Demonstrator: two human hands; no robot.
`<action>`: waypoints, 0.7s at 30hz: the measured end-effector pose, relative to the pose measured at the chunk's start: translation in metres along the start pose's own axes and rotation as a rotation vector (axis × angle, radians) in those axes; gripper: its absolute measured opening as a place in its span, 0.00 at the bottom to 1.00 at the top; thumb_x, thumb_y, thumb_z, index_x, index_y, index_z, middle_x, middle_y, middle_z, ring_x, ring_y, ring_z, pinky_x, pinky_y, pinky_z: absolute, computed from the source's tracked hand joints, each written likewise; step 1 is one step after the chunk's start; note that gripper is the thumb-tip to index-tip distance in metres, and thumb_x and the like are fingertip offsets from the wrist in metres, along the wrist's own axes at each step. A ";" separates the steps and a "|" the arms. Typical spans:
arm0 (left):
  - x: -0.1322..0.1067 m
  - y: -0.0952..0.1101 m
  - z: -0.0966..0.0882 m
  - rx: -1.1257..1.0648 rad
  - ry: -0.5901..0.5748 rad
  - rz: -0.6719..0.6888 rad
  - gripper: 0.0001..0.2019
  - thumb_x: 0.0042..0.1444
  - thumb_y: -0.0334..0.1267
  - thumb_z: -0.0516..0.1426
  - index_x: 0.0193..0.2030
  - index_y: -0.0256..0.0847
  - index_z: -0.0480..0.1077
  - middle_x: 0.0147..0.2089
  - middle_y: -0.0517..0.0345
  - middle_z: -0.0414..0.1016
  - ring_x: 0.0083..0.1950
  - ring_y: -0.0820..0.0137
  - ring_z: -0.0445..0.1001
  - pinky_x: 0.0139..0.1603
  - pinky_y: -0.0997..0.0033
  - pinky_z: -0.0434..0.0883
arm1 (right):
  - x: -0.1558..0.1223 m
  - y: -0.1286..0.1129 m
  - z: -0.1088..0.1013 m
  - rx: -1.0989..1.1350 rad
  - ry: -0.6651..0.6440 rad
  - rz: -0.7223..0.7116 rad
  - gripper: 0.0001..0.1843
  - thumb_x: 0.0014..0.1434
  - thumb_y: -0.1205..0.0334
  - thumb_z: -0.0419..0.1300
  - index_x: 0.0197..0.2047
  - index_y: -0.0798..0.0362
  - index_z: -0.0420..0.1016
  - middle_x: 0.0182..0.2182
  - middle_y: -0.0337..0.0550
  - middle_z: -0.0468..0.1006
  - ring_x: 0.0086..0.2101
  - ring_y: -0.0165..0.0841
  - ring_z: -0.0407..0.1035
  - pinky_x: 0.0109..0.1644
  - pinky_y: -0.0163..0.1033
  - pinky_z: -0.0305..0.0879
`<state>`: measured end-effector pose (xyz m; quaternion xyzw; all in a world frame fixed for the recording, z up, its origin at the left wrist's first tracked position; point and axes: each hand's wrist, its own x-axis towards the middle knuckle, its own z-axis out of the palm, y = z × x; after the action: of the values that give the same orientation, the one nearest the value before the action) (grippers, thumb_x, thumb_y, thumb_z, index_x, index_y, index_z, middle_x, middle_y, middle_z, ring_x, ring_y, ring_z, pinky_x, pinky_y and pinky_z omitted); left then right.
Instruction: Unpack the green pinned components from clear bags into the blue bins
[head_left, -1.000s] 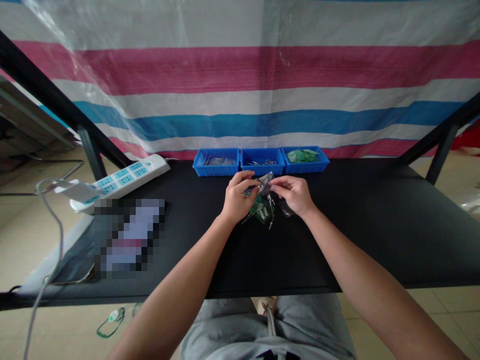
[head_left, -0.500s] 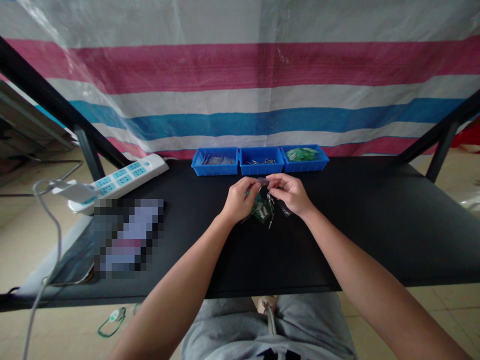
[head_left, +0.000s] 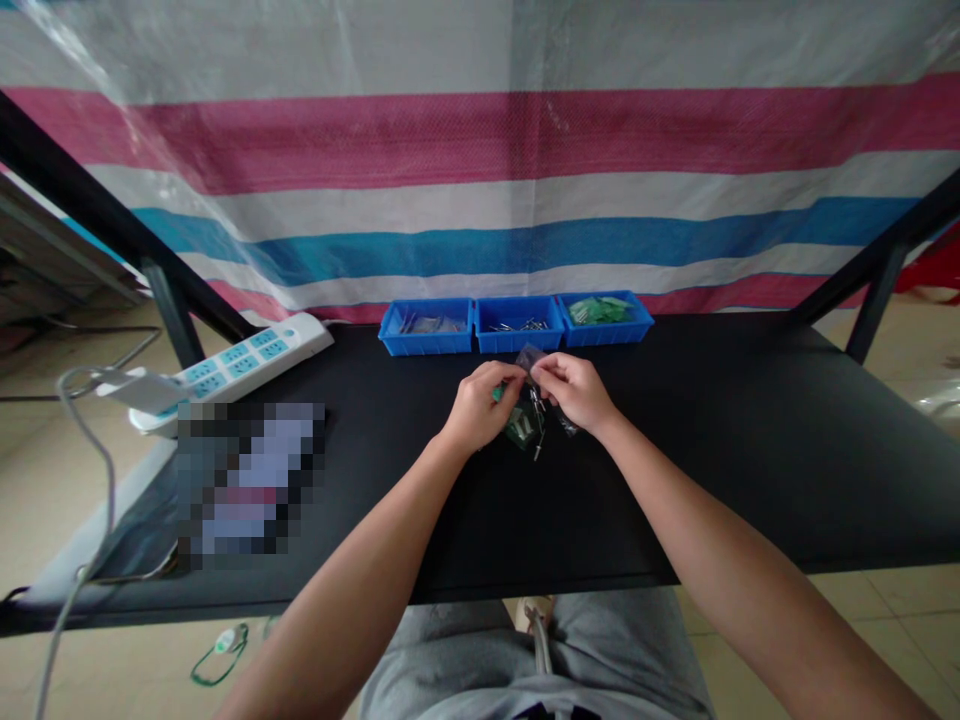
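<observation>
Black table (head_left: 720, 470), clear bag (head_left: 529, 357) between fingers (head_left: 553, 366)

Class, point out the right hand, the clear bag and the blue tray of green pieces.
Right hand (head_left: 572, 390), head view, back of the hand.
Clear bag (head_left: 529, 357), head view, top corner.
Blue tray (head_left: 606, 334), head view, front wall.

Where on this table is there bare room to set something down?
Free: the black table right of the right hand, and left of the left hand. Crowded: between the hands, at the green packets, and by the power strip.
</observation>
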<state>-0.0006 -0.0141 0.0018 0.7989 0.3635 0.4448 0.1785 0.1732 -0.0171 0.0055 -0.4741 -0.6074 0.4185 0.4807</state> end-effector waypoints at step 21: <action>0.018 -0.069 -0.023 0.018 0.397 -0.494 0.25 0.52 0.40 0.61 0.57 0.38 0.67 0.65 0.40 0.64 0.38 0.68 0.77 0.44 0.62 0.76 | 0.000 0.005 -0.009 -0.515 -0.034 -0.127 0.09 0.56 0.60 0.60 0.38 0.53 0.78 0.22 0.39 0.77 0.24 0.30 0.70 0.32 0.36 0.62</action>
<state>-0.0427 0.0443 -0.0174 0.5854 0.5783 0.5321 0.1996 0.1834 -0.0158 0.0020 -0.5347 -0.7304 0.2271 0.3593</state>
